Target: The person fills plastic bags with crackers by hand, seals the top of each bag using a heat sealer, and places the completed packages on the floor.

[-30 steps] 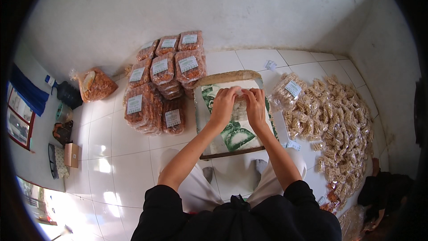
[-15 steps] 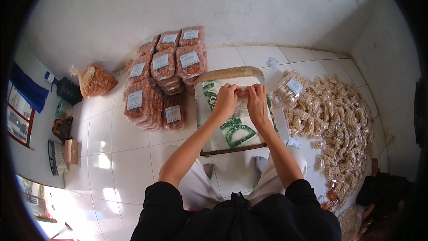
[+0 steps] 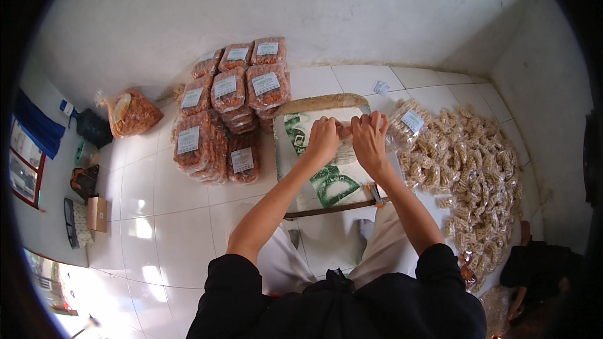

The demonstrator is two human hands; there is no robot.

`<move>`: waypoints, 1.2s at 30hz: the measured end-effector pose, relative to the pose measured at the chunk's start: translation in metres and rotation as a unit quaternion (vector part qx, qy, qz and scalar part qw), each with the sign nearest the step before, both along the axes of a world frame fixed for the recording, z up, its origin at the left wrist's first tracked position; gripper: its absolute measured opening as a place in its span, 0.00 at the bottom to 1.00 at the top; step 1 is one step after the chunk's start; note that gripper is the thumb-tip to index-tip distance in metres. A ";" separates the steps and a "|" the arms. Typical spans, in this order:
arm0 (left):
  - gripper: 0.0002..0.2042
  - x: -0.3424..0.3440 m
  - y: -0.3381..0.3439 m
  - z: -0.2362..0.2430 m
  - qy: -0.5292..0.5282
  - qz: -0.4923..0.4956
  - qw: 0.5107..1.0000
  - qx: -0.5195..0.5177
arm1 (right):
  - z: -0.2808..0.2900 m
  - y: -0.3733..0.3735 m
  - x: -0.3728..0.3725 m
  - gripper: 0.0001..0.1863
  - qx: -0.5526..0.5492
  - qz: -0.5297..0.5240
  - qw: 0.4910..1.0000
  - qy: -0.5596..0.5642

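My left hand [image 3: 322, 135] and my right hand [image 3: 367, 138] are closed on the top edge of a translucent plastic packet [image 3: 344, 154], their fingertips close together. The packet rests on a low board [image 3: 295, 185] covered in white sheeting with green print; its contents are too small to tell. An orange-handled tool, probably a cutter [image 3: 375, 194], lies at the board's near edge beside my right forearm. A labelled bag of pale, twisted pieces [image 3: 405, 122] stands just right of the board.
Labelled orange-brown packs [image 3: 229, 91] are stacked left of the board. Several small pale bags [image 3: 471, 176] form a heap at right. A large orange bag [image 3: 132, 113], water jug [image 3: 97, 129] and cardboard box [image 3: 97, 215] stand at left. Another person in dark clothing [image 3: 540, 267] is at lower right.
My right hand has shifted a little right and up, its fingers more raised; my left hand stays near its place. The orange-handled tool now shows beside my right forearm.
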State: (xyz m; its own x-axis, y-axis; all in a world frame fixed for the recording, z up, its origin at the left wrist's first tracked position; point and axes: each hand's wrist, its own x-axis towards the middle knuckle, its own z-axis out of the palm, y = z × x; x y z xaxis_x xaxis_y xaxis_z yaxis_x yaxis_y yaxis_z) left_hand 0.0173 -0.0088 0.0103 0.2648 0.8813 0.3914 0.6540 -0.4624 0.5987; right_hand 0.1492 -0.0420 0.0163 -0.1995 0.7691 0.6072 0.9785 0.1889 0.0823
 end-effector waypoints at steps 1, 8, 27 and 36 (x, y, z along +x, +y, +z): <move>0.04 -0.001 0.000 -0.001 0.008 -0.005 1.000 0.000 | 0.000 0.001 0.002 0.06 0.000 0.001 1.000 -0.001; 0.06 0.001 0.003 0.009 -0.068 -0.068 0.995 -0.019 | 0.008 0.031 0.024 0.09 -0.299 -0.005 0.932 0.205; 0.16 -0.008 0.046 0.010 0.057 -0.101 0.977 -0.179 | 0.023 0.009 0.043 0.05 -0.054 0.132 0.954 0.264; 0.14 -0.006 0.047 0.016 0.078 -0.107 0.965 -0.227 | 0.006 0.006 0.028 0.08 -0.053 0.166 0.959 0.222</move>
